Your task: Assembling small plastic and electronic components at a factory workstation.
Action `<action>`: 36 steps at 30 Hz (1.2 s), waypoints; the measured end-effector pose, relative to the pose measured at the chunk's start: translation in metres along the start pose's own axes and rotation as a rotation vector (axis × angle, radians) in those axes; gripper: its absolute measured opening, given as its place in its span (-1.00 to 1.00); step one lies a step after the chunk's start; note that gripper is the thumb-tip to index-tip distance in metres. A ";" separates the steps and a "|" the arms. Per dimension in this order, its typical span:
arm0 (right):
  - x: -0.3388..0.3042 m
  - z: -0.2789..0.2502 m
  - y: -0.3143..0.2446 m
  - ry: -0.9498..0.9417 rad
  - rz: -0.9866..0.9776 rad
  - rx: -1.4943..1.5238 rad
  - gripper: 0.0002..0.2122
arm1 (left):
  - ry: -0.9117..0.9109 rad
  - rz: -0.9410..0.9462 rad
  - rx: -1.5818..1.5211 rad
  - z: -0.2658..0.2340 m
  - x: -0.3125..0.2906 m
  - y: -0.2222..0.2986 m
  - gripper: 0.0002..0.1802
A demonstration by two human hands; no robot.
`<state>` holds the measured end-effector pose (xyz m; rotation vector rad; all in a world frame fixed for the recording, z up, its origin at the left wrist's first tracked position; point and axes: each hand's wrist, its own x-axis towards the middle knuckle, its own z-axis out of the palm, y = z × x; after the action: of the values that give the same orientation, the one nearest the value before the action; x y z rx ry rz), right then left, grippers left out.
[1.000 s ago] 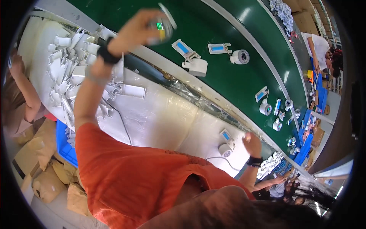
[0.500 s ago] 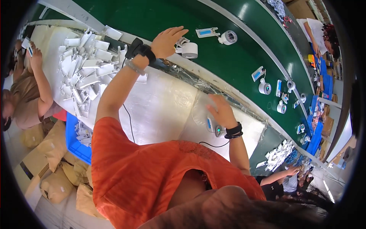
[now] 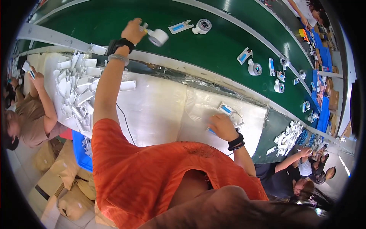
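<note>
Over the green belt, my left hand [image 3: 133, 31] curls its fingers round the small bracket end of a white round device [image 3: 158, 37]. The device's drum-shaped body sticks out to the right of the fingers. Low over the white work surface, my right hand [image 3: 223, 127] is bent down onto a white piece with a blue strip [image 3: 211, 131], mostly hidden beneath the fingers. Just beyond that hand lies a flat white part with a blue strip [image 3: 226, 109], beside a round white part [image 3: 238, 120] partly covered by the hand.
Several similar devices [image 3: 204, 26] ride on the green belt [image 3: 213, 53]. White plastic parts [image 3: 78, 86] are heaped at the left of the table, near a blue bin [image 3: 81, 150]. A dark cable [image 3: 126, 122] crosses the table. Co-workers sit at left and right.
My left hand has gone from stretched fingers to curled ones and moved left and farther away. My right hand has lowered onto the blue-striped piece. In the picture, the belt devices have shifted left.
</note>
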<state>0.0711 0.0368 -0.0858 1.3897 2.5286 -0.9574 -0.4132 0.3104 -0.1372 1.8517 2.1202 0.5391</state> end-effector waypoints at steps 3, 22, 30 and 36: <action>-0.005 -0.023 -0.003 0.092 -0.015 0.074 -0.75 | 0.433 -0.024 0.308 -0.005 0.006 0.007 -0.27; 0.194 -0.160 0.203 0.414 0.655 -0.054 -0.54 | -0.240 0.003 -0.810 0.024 -0.355 0.190 -0.60; 0.109 -0.147 0.163 0.555 -0.093 0.939 -0.78 | -0.120 -0.071 -0.720 -0.001 -0.374 0.245 -0.67; -0.059 -0.167 0.065 0.581 -0.314 0.785 -0.84 | 0.071 0.466 -0.599 -0.009 -0.329 0.354 -0.16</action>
<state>0.1903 0.1144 0.0380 1.6509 2.9938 -2.0299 -0.0564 0.0234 0.0176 1.9474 1.3221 1.2015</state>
